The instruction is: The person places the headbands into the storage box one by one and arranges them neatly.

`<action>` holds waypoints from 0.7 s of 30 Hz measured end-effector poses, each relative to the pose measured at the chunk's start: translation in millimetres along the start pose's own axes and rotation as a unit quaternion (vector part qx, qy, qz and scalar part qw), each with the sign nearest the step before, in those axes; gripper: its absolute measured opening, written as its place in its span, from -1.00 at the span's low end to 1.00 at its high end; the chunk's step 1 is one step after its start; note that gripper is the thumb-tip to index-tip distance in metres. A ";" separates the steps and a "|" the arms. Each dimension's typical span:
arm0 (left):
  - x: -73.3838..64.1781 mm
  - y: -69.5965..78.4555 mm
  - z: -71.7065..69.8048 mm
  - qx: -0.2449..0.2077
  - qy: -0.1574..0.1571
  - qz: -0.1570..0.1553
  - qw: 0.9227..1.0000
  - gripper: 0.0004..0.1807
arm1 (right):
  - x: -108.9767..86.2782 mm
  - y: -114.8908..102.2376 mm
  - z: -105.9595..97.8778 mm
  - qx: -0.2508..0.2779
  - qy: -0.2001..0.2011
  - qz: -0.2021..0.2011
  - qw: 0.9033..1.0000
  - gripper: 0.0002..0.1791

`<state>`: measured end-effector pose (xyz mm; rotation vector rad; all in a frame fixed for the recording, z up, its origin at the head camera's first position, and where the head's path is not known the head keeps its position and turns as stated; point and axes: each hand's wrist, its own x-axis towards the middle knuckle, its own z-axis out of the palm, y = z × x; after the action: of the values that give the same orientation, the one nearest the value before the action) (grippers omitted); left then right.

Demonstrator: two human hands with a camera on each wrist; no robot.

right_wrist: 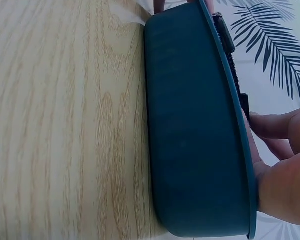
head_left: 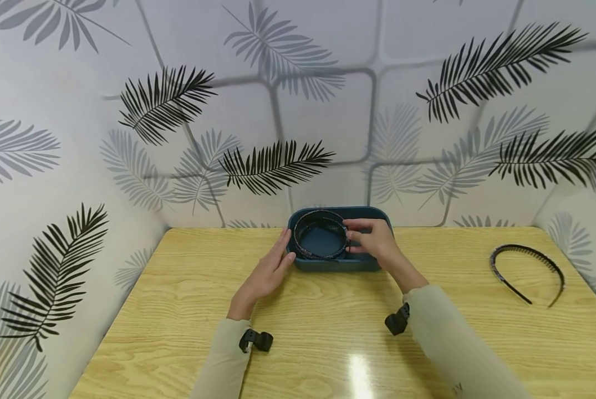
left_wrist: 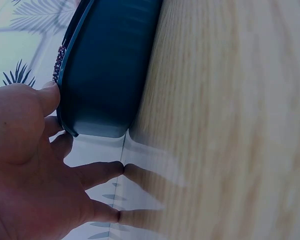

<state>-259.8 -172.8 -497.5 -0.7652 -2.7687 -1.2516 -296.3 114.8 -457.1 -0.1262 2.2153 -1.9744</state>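
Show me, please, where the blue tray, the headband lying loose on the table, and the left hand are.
blue tray point(head_left: 337, 265): head view, near wall.
loose headband point(head_left: 527, 252): head view, top of its arc.
left hand point(head_left: 266, 272): head view, back of the hand.

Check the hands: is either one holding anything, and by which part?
Right hand pinches a headband by its end inside the bin. Left hand only rests flat against the bin's left wall.

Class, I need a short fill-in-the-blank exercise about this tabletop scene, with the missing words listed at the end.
1. The headbands curled up lie inside a dark ____ tub.
2. The left hand rests against the tub's ____ side.
3. The right hand holds the headbands in the tub.
4. One more headband lies on the wooden ____, right of the tub.

Missing words: blue; left; table
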 end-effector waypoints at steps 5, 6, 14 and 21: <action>-0.5 0.0 0.0 0.004 -0.001 -0.005 1.000 -0.31 | 3.4 0.0 1.8 -0.014 0.000 0.012 1.000 -0.55; -0.4 -0.3 0.0 0.006 -0.002 -0.006 1.000 -0.31 | 3.8 0.0 2.1 -0.015 0.000 0.014 1.000 -0.55; -0.2 0.6 -0.4 0.003 -0.009 -0.010 1.000 -0.31 | 7.0 2.5 1.6 -0.006 0.002 0.021 1.000 -0.55; -0.4 1.8 -0.8 0.004 -0.012 -0.018 1.000 -0.31 | 8.4 3.9 2.7 -0.008 0.003 0.021 1.000 -0.55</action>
<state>-258.8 -172.6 -495.8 -0.7377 -2.8171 -1.2457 -303.8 111.2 -461.8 -0.0750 2.2189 -1.9368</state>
